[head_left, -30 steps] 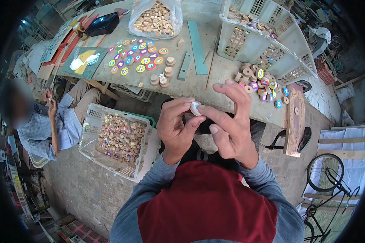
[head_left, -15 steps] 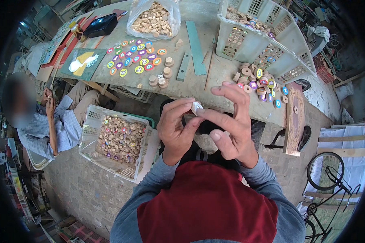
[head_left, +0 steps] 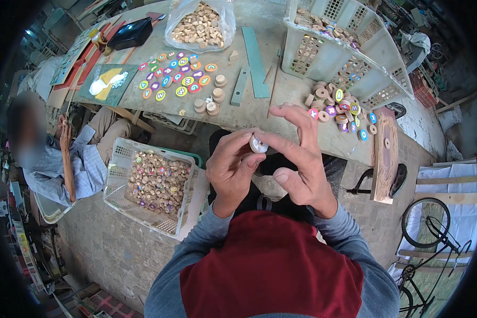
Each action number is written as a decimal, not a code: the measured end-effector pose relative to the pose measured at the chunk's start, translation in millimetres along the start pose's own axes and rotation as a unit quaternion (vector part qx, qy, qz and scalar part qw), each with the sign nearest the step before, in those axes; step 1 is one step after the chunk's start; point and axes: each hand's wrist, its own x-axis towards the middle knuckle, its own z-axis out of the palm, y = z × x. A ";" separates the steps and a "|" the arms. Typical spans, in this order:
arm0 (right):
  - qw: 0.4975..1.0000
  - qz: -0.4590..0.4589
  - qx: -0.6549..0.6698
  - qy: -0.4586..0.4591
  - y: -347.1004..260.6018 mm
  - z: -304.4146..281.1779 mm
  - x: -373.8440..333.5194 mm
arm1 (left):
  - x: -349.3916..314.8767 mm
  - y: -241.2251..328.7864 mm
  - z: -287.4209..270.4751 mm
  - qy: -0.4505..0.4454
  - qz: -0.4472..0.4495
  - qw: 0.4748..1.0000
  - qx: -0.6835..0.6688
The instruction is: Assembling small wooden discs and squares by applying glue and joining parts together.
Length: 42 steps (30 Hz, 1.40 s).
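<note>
White covers the visible face of a small round block point(head_left: 258, 146), which the left hand point(head_left: 229, 172) pinches at the rim between thumb and forefinger. The block lies to the left of the right hand point(head_left: 308, 177), whose forefinger seems to touch its upper right edge; that thumb is spread apart, gripping nothing. Short and round, the block shows no clear long axis; its flat face tilts upward, and the right fingertip hides part of it. Beyond the fingers runs the edge of the table point(head_left: 238, 116), with plain stacked blocks point(head_left: 218, 96) ahead to the left, a mixed pile point(head_left: 354, 109) ahead to the right. Farther out stand a tall crate point(head_left: 323, 58) and, leftward, a floor crate point(head_left: 143, 220).
</note>
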 end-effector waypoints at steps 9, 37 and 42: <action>0.986 0.074 0.141 0.041 4.2 -0.6 -3.4 | 0.2 -5.0 0.6 0.019 -0.010 1.000 -0.008; 0.992 0.043 0.117 0.023 9.1 -0.4 -14.1 | 0.0 -9.6 7.6 0.011 0.004 0.998 -0.067; 0.998 0.023 0.061 0.010 5.7 2.2 -12.6 | 0.5 -6.1 10.5 0.000 -0.005 0.997 -0.075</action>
